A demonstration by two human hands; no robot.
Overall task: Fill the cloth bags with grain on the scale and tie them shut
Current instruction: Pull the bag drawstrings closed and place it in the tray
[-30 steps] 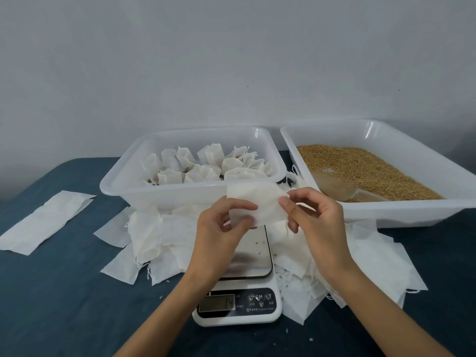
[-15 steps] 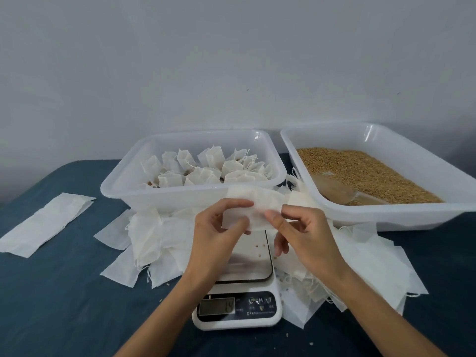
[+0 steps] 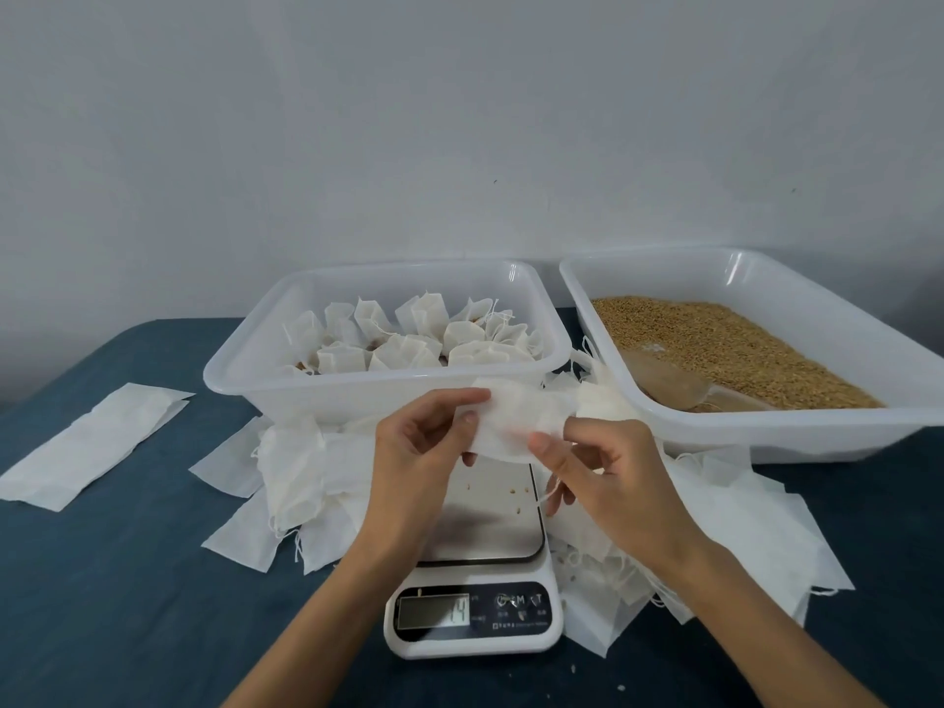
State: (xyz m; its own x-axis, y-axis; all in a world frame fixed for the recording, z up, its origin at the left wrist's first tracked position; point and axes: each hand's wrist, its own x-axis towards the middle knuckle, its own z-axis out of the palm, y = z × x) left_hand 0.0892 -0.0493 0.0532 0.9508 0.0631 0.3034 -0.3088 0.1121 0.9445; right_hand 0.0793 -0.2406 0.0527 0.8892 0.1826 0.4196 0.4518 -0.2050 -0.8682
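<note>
An empty cloth bag (image 3: 516, 426) is pinched at its left edge between the thumb and forefinger of the left hand (image 3: 416, 452), and its lower right edge is pinched by the thumb and fingers of the right hand (image 3: 608, 477), whose lower fingers are curled below. The bag is held flat and limp in the air, just above the far end of the scale (image 3: 480, 544), in front of the near wall of the tub of filled bags (image 3: 388, 385).

A few stray grains are seen on the scale's plate, and a reading is shown on its display, too blurred to be trusted. Loose empty bags (image 3: 301, 467) are heaped on both sides of the scale, some touching it. The grain (image 3: 725, 344) and a scoop (image 3: 669, 383) are kept in the right-hand tub (image 3: 766, 431).

Trouble could be caused if the mouth is not properly opened: grain would be spilled over the plate. The weight could also be falsified by the stray grains or by neighbouring bags resting on the platform.
</note>
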